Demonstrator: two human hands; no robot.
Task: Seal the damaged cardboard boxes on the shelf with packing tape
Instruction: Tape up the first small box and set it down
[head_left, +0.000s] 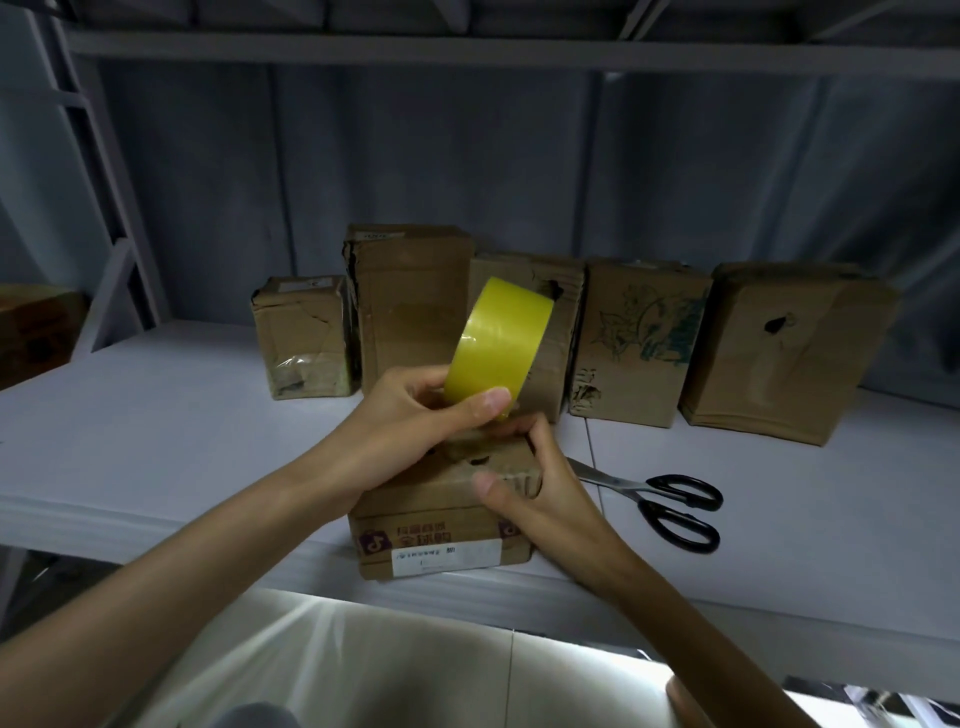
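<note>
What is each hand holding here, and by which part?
The left hand grips the yellow tape roll at its lower rim. The right hand grips the top far right corner of the front box.

Black-handled scissors (660, 499) lie on the shelf (blades closed).

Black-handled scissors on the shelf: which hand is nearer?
Right. The right hand grips the cardboard box just beside the scissors; the left hand, holding the yellow tape roll, is farther away.
</note>
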